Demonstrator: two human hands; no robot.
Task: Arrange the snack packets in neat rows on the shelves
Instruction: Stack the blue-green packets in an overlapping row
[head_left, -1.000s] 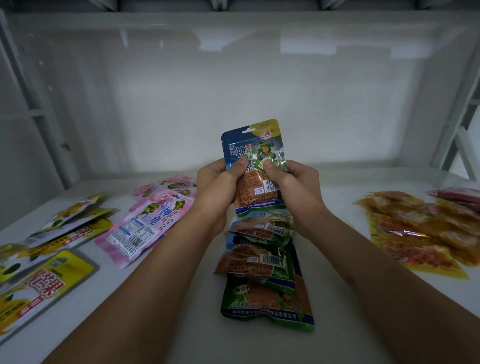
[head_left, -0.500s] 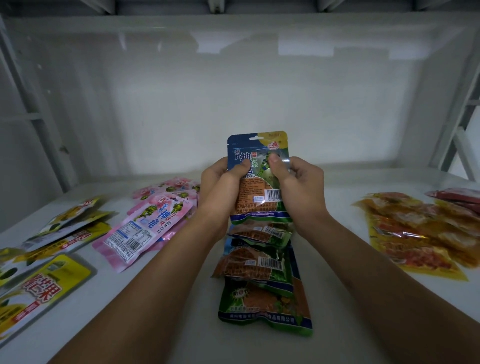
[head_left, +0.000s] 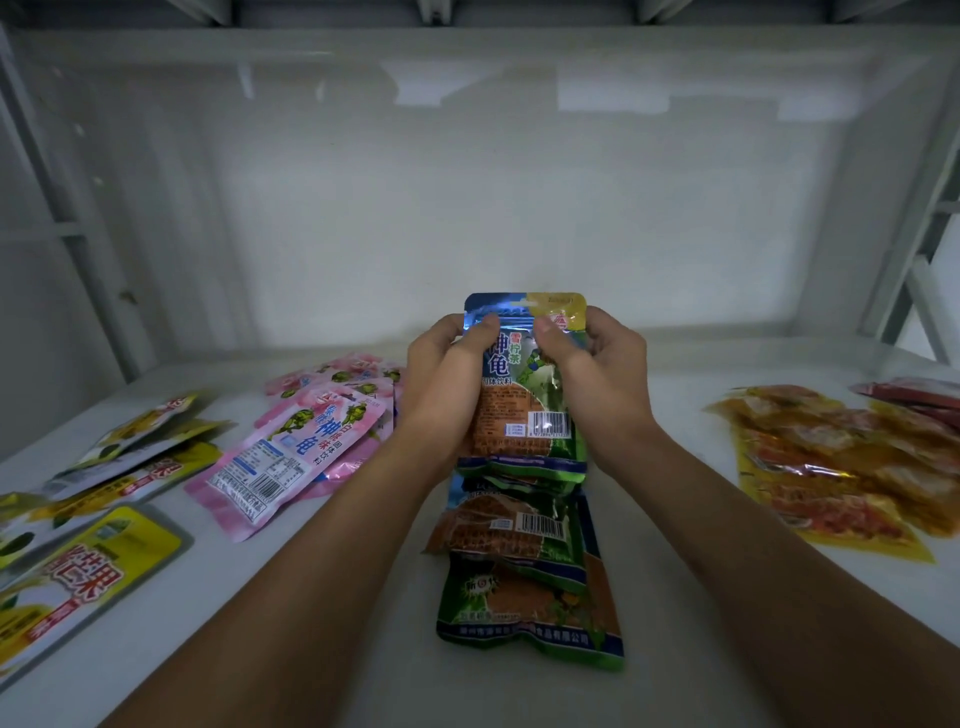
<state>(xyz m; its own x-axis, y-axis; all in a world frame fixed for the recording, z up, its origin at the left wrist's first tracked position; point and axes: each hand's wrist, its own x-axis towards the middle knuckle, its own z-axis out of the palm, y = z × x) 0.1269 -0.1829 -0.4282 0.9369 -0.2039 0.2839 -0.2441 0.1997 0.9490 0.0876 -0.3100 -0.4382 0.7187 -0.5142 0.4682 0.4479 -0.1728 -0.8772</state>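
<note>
At the middle of the view, both hands hold one blue packet (head_left: 524, 384) upright above the white shelf (head_left: 363, 597). The left hand (head_left: 447, 384) grips its left edge, thumb pressed across the front near the top and the other fingers curled behind. The right hand (head_left: 597, 379) mirrors this on the right edge, thumb on the front and fingers wrapped round the back. The packet's bottom edge meets the top of a row of green packets (head_left: 524, 561) that lie overlapping on the shelf, running from the hands toward 6 o'clock.

At 9 o'clock from the hands, just beside the left wrist, a loose pile of pink packets (head_left: 296, 447) lies flat, the top one tilted with its barcode end toward the viewer. Further out toward 8 o'clock, near the shelf's left edge, yellow packets (head_left: 98, 551) lie in an untidy overlapping group. At 3 o'clock, well apart from the right arm, orange packets (head_left: 831, 462) are heaped together, and beyond them at the far right edge a red packet (head_left: 914, 392) shows partly.
</note>
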